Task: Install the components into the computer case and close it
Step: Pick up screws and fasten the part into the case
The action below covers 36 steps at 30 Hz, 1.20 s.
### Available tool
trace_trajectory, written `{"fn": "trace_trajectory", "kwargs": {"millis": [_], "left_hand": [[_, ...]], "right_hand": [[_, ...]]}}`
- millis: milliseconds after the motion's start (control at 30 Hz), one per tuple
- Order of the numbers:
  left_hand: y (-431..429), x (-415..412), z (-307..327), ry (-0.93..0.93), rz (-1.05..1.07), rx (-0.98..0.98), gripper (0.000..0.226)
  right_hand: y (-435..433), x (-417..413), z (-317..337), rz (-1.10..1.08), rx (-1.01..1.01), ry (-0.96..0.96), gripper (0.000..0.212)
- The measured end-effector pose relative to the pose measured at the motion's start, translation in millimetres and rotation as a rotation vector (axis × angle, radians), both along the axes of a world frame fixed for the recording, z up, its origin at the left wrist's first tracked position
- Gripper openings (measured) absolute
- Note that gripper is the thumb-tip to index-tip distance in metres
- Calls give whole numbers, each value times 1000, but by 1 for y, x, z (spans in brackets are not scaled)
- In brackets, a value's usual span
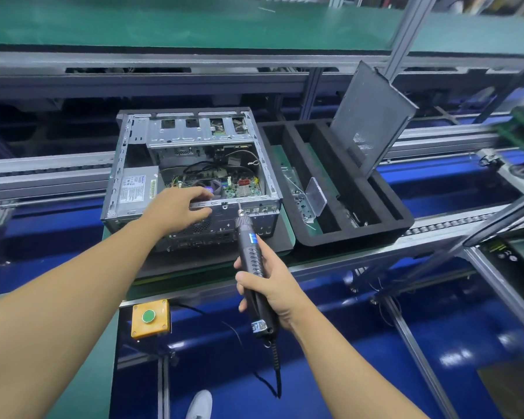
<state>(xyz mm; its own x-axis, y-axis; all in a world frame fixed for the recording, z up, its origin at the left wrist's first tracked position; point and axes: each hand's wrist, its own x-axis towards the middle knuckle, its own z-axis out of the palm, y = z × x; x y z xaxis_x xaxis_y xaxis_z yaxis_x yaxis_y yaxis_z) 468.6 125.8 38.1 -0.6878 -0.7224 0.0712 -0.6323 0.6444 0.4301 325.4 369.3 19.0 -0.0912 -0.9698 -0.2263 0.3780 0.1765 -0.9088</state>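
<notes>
An open metal computer case (124,164) lies on its side on the workbench, with the motherboard (239,186), cables and a grey power supply (136,189) visible inside. My left hand (176,210) holds a thin metal bracket strip (215,203) against the case's near top edge, thumb and fingers curled round it. My right hand (270,285) grips a black electric screwdriver (250,255), whose bit points at the case edge just right of the strip. The dark side panel (372,116) leans upright in the foam tray to the right.
A black foam tray (357,234) with long slots holds small parts and a clear plastic box (316,196). A yellow box with a green button (150,317) sits at the bench's front edge. Conveyor rails run left and right; a blue floor lies below.
</notes>
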Motion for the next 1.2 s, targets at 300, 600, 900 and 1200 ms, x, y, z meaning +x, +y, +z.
{"fn": "trace_trajectory", "kwargs": {"millis": [300, 600, 900, 1200], "left_hand": [[47, -81, 34, 366, -1, -92, 19], [17, -180, 58, 225, -115, 170, 54], [-32, -301, 31, -259, -417, 245, 31], [-55, -370, -49, -651, -485, 227, 17]], "right_hand": [[-2, -50, 16, -43, -10, 68, 79], [-39, -142, 23, -232, -29, 102, 59], [-58, -244, -1, -405, 202, 282, 86], [-77, -293, -43, -523, 264, 251, 78]]}}
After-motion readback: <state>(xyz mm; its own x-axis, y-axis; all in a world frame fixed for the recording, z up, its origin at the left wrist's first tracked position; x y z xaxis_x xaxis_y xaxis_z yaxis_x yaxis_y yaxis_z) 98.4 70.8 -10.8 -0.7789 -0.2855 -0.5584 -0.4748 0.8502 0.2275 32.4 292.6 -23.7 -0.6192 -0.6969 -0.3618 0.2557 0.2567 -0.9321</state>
